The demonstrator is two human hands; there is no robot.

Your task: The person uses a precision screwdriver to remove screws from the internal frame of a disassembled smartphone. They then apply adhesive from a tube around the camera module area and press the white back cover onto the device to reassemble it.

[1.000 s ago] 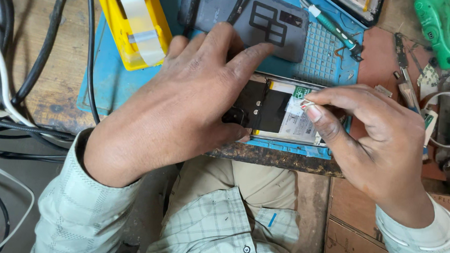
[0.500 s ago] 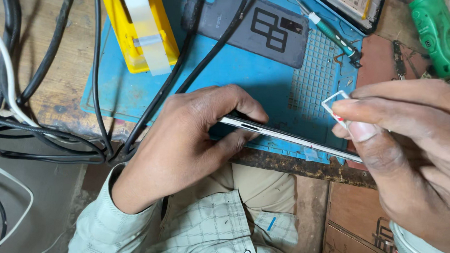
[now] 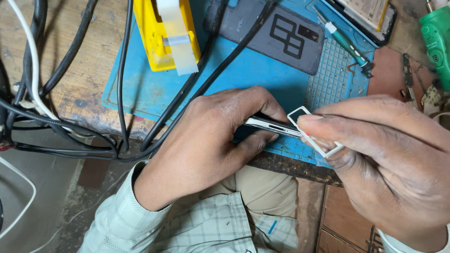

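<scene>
Phone (image 3: 272, 125) now turned on edge over the blue mat (image 3: 136, 88), gripped in left hand (image 3: 209, 141). Small white tray (image 3: 312, 132) pinched in right hand (image 3: 383, 162) (earlier flat, back open), held touching phone's side slot; fit looks close.

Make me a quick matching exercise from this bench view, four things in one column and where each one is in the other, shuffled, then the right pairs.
Things:
1. phone
2. small white tray frame
3. yellow tape dispenser
4. dark grey back cover

Places:
A. flat on the blue mat, under black cables
B. pinched in the right hand
C. gripped edge-up in the left hand
D. standing at the mat's far left

Pairs: 1-C, 2-B, 3-D, 4-A
</scene>
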